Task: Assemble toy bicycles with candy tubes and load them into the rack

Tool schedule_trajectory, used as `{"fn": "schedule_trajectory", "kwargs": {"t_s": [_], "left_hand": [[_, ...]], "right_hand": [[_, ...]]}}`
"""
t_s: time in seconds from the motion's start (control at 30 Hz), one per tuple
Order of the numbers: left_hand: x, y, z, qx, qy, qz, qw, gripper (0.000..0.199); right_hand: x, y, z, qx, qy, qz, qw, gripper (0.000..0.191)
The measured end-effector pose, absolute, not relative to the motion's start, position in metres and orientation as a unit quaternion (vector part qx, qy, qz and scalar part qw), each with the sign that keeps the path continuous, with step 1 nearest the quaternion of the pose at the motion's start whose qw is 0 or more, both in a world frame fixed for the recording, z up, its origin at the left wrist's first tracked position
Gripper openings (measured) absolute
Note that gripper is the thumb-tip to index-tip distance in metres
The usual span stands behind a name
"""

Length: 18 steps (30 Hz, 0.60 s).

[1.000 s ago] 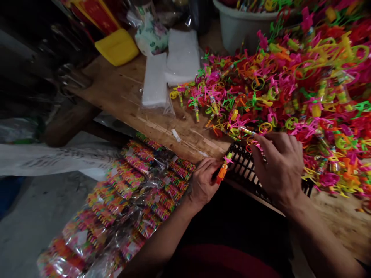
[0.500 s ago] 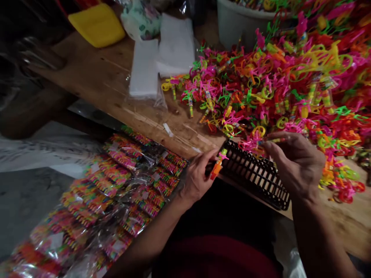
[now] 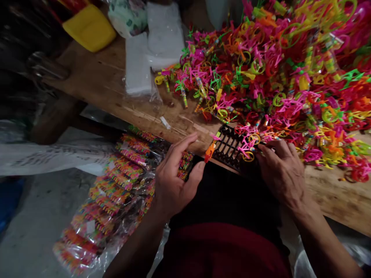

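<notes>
A black slotted rack (image 3: 227,148) lies at the table's front edge, its right part hidden by my right hand. An orange toy piece (image 3: 210,151) with a pink and green top sits at the rack's left end. My left hand (image 3: 178,175) is open beside it, thumb and fingers apart, holding nothing. Over the rack, my right hand (image 3: 279,166) has its fingers closed at a pink toy bicycle (image 3: 247,146) with yellow wheels, which lies across the slots.
A big heap of bright plastic toys (image 3: 261,73) covers the back right of the wooden table (image 3: 107,85). White plastic bags (image 3: 137,65) and a yellow scoop-like object (image 3: 90,29) lie at the back left. Packed toy bags (image 3: 110,197) hang or lie below the table's left edge.
My left hand has let go of the orange piece and opened, shifting left and down. My right hand has come down onto the rack with the pink bicycle. The view has shifted slightly.
</notes>
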<state>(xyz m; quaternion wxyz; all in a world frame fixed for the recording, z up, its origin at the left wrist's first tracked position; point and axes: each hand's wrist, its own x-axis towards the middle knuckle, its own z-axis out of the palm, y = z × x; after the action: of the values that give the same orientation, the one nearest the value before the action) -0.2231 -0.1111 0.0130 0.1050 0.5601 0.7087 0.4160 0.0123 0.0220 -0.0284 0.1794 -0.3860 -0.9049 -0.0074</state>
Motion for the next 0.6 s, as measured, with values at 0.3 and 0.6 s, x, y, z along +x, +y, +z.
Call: {"fn": "schedule_trajectory", "kwargs": {"t_s": [0.3,0.6], "left_hand": [[-0.207,-0.052,0.013,0.576,0.712,0.371,0.154,0.037],[-0.202,-0.058,0.009,0.528,0.675,0.453,0.245,0.049]], "right_hand": [[0.015,0.019,-0.032,-0.391,-0.876,0.091,0.267,0.013],[-0.039,0.024,-0.023,-0.382,-0.836,0.184,0.349,0.015]]}}
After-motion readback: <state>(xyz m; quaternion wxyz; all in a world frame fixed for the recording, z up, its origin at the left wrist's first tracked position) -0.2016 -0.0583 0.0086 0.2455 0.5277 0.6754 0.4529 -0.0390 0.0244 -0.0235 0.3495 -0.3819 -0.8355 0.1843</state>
